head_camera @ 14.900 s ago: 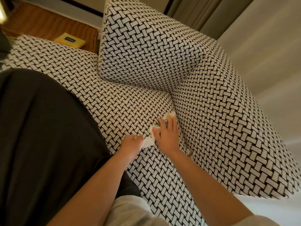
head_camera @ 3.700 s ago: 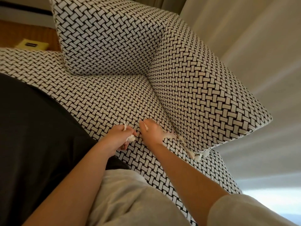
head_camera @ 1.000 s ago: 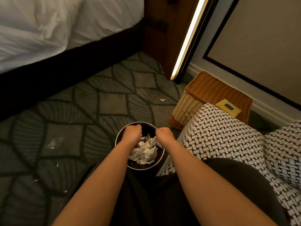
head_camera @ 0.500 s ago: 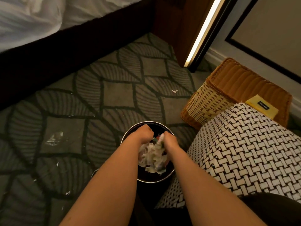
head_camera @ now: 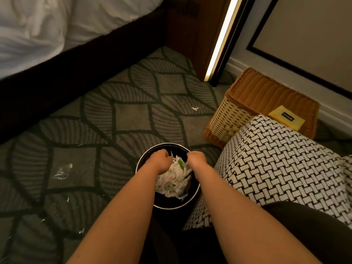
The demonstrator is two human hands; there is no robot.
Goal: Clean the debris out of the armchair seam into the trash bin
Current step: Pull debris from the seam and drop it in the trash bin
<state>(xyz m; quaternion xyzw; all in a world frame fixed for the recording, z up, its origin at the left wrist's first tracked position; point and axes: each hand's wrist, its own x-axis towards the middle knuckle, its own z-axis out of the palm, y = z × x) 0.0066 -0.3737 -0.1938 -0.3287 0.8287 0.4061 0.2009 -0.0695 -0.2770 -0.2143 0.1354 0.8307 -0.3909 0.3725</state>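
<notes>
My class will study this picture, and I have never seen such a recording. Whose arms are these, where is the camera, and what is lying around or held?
No machine here: a person wears a wide-angle camera on the head, so you look down along their own bare arms. The left hand and right hand are both over a round black trash bin on the patterned carpet. The bin holds a heap of crumpled white paper debris with a green bit. The fingers curl down out of sight, so I cannot tell whether either hand holds anything. To the right is the black-and-white woven armchair; beyond it a wicker basket with a yellow card on top. A few white scraps lie on the carpet.
</notes>
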